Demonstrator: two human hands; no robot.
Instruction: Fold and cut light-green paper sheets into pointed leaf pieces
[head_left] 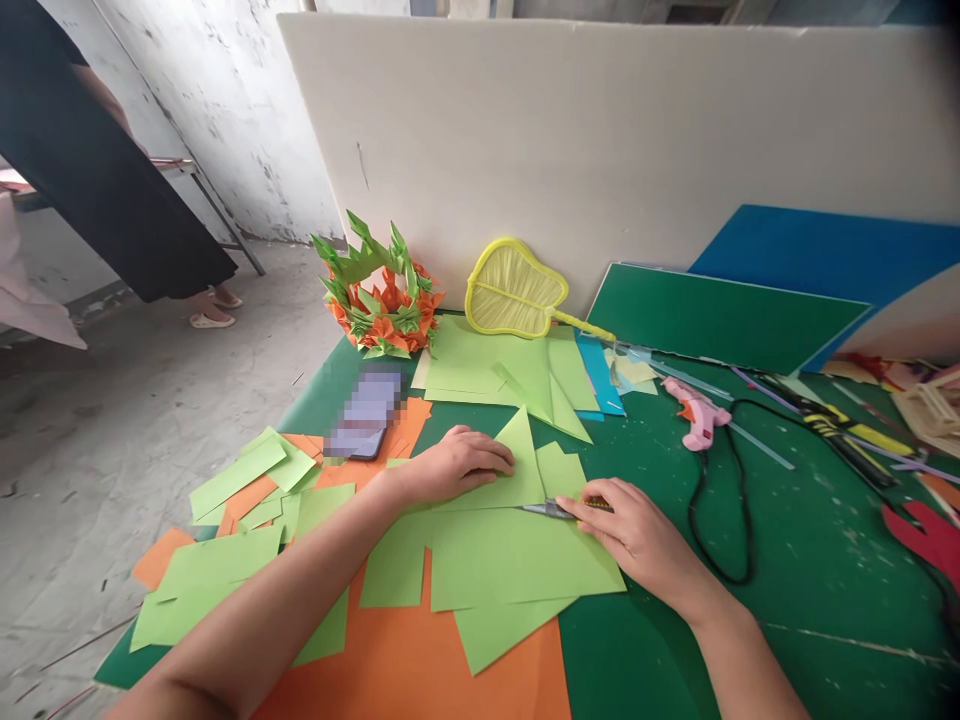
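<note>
My left hand (pixel 459 465) lies on a folded light-green sheet (pixel 517 475), pressing it down with its fingers together and slightly bent. In my right hand (pixel 634 530) is a utility knife (pixel 553 508), gripped near its front with the blade pointing left. The blade lies along the folded sheet's lower edge; whether it is between the paper layers I cannot tell. Under both hands is another light-green sheet (pixel 517 560), overlapping more green pieces and a large orange sheet (pixel 420 660).
Cut paper pieces (pixel 217 570) and a phone (pixel 367 410) lie left. Behind stand a folded-paper ornament (pixel 382 300) and a yellow fan (pixel 517 290). A pink glue gun (pixel 697 410) with a black cord and pliers (pixel 832 425) lie right. A person (pixel 97 160) stands far left.
</note>
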